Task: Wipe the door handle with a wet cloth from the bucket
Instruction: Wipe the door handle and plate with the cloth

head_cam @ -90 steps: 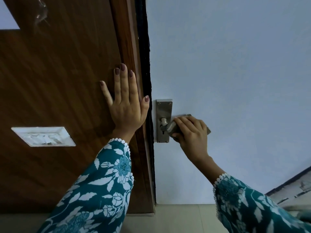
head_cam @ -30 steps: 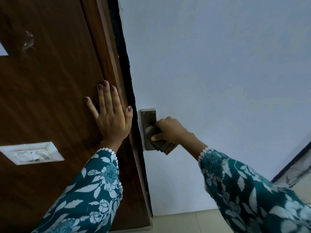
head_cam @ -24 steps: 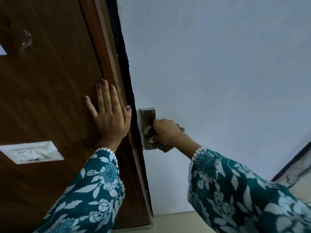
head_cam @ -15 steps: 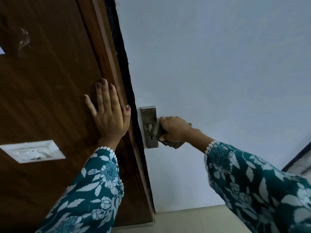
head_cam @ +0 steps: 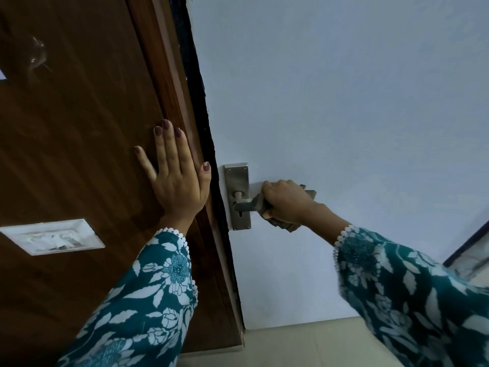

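- Nearest, at 5 o'clock, the right floral sleeve [head_cam: 412,300] reaches up to the right hand [head_cam: 287,203], which is closed round the grey cloth [head_cam: 285,225]. The cloth is wrapped over the door handle [head_cam: 244,206], and folds show above and below the fist.
- At 7 o'clock the left sleeve [head_cam: 148,295] leads to the left hand [head_cam: 177,178]. It lies flat, fingers spread, on the brown door [head_cam: 79,154] near its edge and holds nothing.
- The lever's long axis runs level, from its stem on the metal backplate [head_cam: 236,194] out toward 3 o'clock. The fist covers the outer end and the bare stretch lies at 9 o'clock from the grip. So the next stroke likely has to travel along that axis, and the right hand is the nearer one.
- Against half a second ago the fist sits farther out along the lever, showing more bare metal by the plate; the left hand has kept its brace.
- Farther off, a white switch plate [head_cam: 53,235] sits at 8 o'clock and the pale wall [head_cam: 344,88] fills the right. No bucket is in view.
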Demonstrator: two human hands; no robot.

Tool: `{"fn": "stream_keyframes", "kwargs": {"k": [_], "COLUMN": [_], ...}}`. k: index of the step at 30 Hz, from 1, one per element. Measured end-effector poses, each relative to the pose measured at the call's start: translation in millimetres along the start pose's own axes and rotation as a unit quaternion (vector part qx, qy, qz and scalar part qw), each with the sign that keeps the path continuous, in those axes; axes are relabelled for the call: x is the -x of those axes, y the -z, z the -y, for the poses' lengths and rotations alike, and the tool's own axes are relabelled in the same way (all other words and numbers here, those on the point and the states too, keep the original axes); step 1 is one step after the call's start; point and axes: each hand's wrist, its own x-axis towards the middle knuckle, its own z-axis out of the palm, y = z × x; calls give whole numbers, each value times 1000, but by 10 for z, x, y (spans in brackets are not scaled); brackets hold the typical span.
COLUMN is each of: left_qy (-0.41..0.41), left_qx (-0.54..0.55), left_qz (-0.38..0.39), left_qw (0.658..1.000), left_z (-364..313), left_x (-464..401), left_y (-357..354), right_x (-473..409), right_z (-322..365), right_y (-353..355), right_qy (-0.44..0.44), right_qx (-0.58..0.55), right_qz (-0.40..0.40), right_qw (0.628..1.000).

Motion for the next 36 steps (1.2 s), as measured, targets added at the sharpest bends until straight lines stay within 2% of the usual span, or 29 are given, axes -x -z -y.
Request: {"fn": "stream_keyframes", "kwargs": {"k": [6, 10, 15, 19, 23, 25, 26, 27, 30, 36], "left_qy": [-1, -11, -7, -4, -2, -1, 0, 2, 3, 5], "left_qx": [5, 11, 9, 6, 3, 6, 5, 4, 4, 6], "left_qz": [-3, -2, 1, 0, -4, -2, -2, -1, 0, 0], "left_qw": [1000, 1000, 1000, 1000, 1000, 1000, 1000, 1000, 1000, 1000], "left_z": [8, 30, 31, 27, 18, 13, 13, 11, 4, -4], "left_x": [-4, -7, 0, 3, 7, 8, 8, 9, 12, 1], "left_y": [20, 30, 23, 16, 12, 11, 10, 11, 7, 13], "right_x": [-154, -105, 20, 136, 229, 306, 339, 362, 368, 149], "right_z": [407, 267, -71, -391, -476, -429, -373, -310, -8, 439], "right_y": [-18, -35, -25, -126, -330, -469, -554, -649, -851, -885], "right_qy": [17, 20, 14, -36, -113, -172, -194, -214, -242, -232], "right_qx": [36, 17, -21, -144, -338, -447, -508, -577, -770, -918], "right_qz": [-35, -41, -7, 35, -21, -78, -111, -147, -215, -251], "right_qw": [999, 999, 1000, 988, 934, 875, 832, 774, 550, 201]}}
